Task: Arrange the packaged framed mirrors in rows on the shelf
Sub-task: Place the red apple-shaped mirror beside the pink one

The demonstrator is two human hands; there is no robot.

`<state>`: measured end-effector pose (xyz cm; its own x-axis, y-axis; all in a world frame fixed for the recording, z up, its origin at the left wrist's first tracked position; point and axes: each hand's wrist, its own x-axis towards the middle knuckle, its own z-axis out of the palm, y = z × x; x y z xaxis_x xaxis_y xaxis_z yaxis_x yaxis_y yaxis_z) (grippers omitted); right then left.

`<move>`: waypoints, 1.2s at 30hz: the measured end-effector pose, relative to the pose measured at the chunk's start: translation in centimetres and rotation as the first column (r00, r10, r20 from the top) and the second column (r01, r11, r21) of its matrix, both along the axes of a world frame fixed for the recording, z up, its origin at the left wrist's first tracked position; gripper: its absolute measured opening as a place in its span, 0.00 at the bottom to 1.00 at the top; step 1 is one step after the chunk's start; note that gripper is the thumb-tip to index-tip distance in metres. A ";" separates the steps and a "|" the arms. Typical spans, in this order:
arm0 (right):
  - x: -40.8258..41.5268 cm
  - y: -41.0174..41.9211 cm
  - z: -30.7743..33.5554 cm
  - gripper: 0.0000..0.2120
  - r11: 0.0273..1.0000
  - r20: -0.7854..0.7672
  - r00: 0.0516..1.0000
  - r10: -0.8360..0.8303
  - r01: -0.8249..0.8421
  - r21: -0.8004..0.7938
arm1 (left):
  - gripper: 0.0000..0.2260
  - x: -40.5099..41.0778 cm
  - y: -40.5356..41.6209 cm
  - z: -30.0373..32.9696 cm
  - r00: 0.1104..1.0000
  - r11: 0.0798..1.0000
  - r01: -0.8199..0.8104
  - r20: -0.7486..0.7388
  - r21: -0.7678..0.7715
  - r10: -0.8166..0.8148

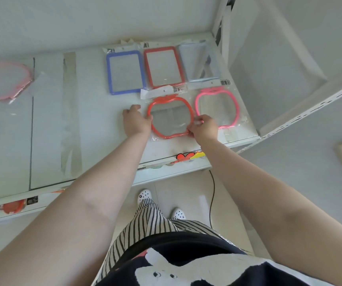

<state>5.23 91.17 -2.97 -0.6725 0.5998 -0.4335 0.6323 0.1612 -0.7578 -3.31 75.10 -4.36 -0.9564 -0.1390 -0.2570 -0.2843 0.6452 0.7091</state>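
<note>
Hands frame a red apple-shaped mirror (171,117) that lies flat in its clear wrapper on the white shelf (95,112). This mirror serves as the landmark. The left hand (136,120) rests against its left rim, fingers curled around the frame edge and thumb stretched up and away from it. The right hand (204,127) pinches its right rim, fingertips closed narrowly on the frame and wrapper. Just right of the red apple mirror, close beside it, lies a pink apple-shaped mirror (217,107), also wrapped; the two make the near row. Behind the red apple mirror a red rectangular mirror (163,67) lies in its packet, its barcode flap overlapping the apple frame's top. Left of that one, behind and left of the landmark, sits a blue rectangular mirror (125,72). Behind and right of the landmark sits a pale grey-blue rectangular mirror (200,64), next to the upright shelf post. Those three form the back row, edges nearly touching. Far left of the red apple mirror, well apart on the same shelf, another pink round-framed mirror (6,80) lies alone, partly blurred. Below the landmark, at the shelf's front lip, coloured stickers (187,156) show.
</note>
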 end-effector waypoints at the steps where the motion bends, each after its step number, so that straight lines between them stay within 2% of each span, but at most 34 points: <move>1: 0.0 0.0 -0.1 0.12 1.000 -0.001 1.000 0.002 -0.002 -0.002 | 0.23 0.2 0.4 0.3 0.992 0.993 0.080 -0.087 -0.090 -0.088; 3: 0.1 -0.1 0.0 0.11 1.000 0.003 1.000 0.018 -0.018 -0.006 | 0.30 0.8 1.6 0.6 0.924 0.927 0.307 -0.165 -0.216 -0.345; 5: 0.4 0.0 0.3 0.10 0.993 0.044 0.995 0.085 -0.088 0.074 | 0.38 1.3 2.9 0.3 0.835 0.807 0.495 -0.080 -0.323 -0.544; 8: 1.2 0.8 1.2 0.13 0.879 0.211 0.959 0.191 -0.263 0.398 | 0.41 1.9 3.7 -0.4 0.814 0.742 0.560 0.080 -0.369 -0.575; 10: 1.6 1.9 1.3 0.13 0.810 0.200 0.964 0.177 -0.258 0.526 | 0.42 2.3 3.8 -0.6 0.821 0.745 0.546 0.069 -0.384 -0.566; 12: 1.7 3.2 1.1 0.15 0.791 0.153 0.979 0.132 -0.197 0.580 | 0.42 2.4 3.7 -0.8 0.833 0.761 0.523 0.040 -0.383 -0.552; 14: 1.7 4.4 0.5 0.20 0.790 0.159 0.979 0.126 -0.197 0.580 | 0.42 2.4 3.6 -1.0 0.843 0.773 0.505 0.027 -0.384 -0.537; 17: 1.8 5.6 -0.5 0.24 0.792 0.256 0.953 0.161 -0.279 0.543 | 0.42 2.5 3.7 -1.0 0.848 0.775 0.495 0.021 -0.393 -0.530; 26: 2.8 6.5 -1.5 0.20 0.799 0.264 0.948 0.178 -0.296 0.524 | 0.43 2.4 4.6 -0.9 0.850 0.783 0.498 0.035 -0.373 -0.525; 36: 2.8 6.2 -1.0 0.20 0.807 0.242 0.957 0.161 -0.269 0.526 | 0.41 2.6 4.4 -0.5 0.843 0.770 0.507 0.038 -0.386 -0.536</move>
<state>8.06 97.39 -3.94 -0.7569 0.6218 -0.2012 0.6453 0.6625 -0.3803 -0.71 79.55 -4.84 -0.9226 0.3172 -0.2196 0.2138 0.8942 0.3933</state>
